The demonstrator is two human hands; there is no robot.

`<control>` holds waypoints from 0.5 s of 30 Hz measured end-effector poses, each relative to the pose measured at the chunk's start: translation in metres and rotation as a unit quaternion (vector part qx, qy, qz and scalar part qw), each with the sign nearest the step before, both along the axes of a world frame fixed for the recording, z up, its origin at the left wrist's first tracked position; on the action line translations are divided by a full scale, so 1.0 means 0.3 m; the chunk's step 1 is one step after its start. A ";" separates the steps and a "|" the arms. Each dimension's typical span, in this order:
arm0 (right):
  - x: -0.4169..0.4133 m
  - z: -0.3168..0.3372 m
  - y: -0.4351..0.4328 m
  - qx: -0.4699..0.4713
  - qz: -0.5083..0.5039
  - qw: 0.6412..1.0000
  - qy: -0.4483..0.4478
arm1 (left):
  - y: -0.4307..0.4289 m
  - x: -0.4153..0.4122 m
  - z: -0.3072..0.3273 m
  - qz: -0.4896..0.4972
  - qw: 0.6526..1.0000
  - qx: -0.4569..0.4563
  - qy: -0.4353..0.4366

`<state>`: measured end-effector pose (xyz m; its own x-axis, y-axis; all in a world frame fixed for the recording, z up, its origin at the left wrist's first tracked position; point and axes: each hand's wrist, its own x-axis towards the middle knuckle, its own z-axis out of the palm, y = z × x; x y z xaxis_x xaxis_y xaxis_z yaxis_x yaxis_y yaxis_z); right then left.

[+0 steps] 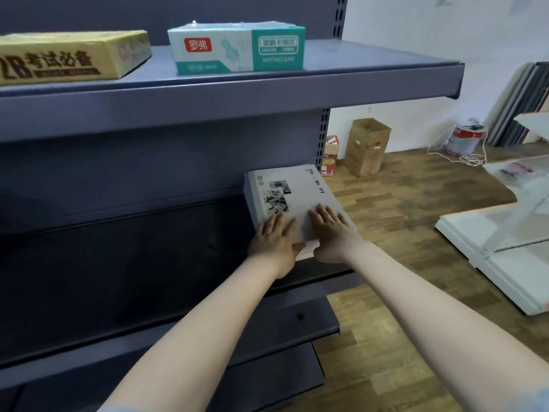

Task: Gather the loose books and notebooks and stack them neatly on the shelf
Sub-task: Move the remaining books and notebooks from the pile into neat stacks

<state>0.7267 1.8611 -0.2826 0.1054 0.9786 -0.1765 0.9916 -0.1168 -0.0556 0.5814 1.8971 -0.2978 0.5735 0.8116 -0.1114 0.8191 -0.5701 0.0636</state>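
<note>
Shelving first: the grey shelf has its deck bare to the left, and the stack of books sits at its far right end, back edge near the rear panel. The stack's right side looks to hang past the shelf end over the floor — can't tell how much is supported.

Left hand and right hand both lie on the near part of the top cover. Fingers are flat and spread, thumbs against the near edge. Neither wraps the stack, so this is a press, not a grasp.

Step in hand, as I judge it: seat and square the stack.
- Keep palms down so the top cover doesn't skate off the lower books.
- Push left and back together — get the overhang onto the deck first.
- Use the thumbs to tap the near edges flush; some pale lower edges show between them, slightly proud.
- Lift the hands only once the stack sits flat.
</note>
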 end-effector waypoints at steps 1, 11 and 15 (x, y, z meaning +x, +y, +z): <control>0.004 -0.003 0.006 0.001 0.001 1.000 0.001 | 0.004 0.003 0.003 0.004 1.000 -0.008 0.002; 0.035 -0.004 0.032 0.005 0.023 1.000 -0.005 | 0.010 0.031 0.008 0.043 0.998 -0.050 -0.019; 0.037 -0.008 0.032 0.005 0.021 1.000 -0.002 | 0.007 0.035 0.013 0.046 0.997 -0.057 -0.021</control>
<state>0.7379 1.8706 -0.2851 0.0641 0.9840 -0.1665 0.9959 -0.0737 -0.0518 0.5920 1.8991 -0.2939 0.5029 0.8447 -0.1831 0.8632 -0.4796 0.1579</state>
